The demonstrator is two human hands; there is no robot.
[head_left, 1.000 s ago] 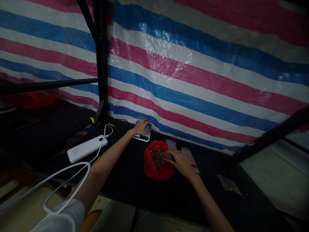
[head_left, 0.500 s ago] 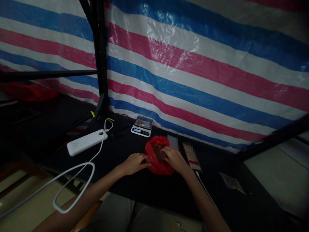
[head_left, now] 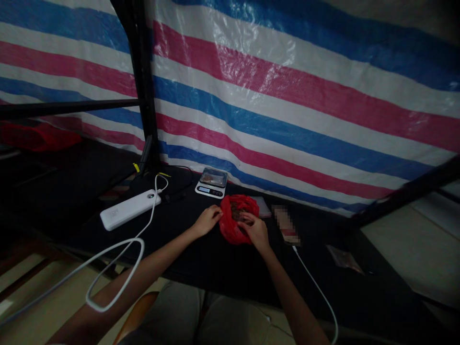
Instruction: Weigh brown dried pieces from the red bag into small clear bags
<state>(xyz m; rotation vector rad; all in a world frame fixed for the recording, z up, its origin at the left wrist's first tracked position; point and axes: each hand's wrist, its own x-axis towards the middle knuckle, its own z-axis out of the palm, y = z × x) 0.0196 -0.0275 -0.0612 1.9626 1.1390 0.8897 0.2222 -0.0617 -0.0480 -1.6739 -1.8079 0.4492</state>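
Note:
A red plastic bag [head_left: 233, 233] stands on the black tabletop with its mouth gaping. Small brown pieces [head_left: 237, 211] fill it; their kind is too dim to make out. My left hand [head_left: 208, 220] pinches the bag's left rim. At the right side of the mouth is my right hand [head_left: 258, 231], its fingers apart and reaching over the brown pieces. I see nothing clearly held in it. Behind the bag, a white digital scale [head_left: 210, 191] with a lit display carries a clear packet [head_left: 213, 177] of small brownish contents.
A white power bank [head_left: 129, 210] with a looped white cable [head_left: 138, 239] lies on the left. Right of the bag are a flat pale packet [head_left: 263, 207], a cabled phone [head_left: 286, 225] and another clear packet [head_left: 345, 259]. A black post [head_left: 145, 96] and striped sheeting [head_left: 287, 120] rise behind.
The bag and both hands have shifted slightly away from me, towards the scale. My left hand has turned more upright at the rim, and my right hand's fingers have moved within the mouth.

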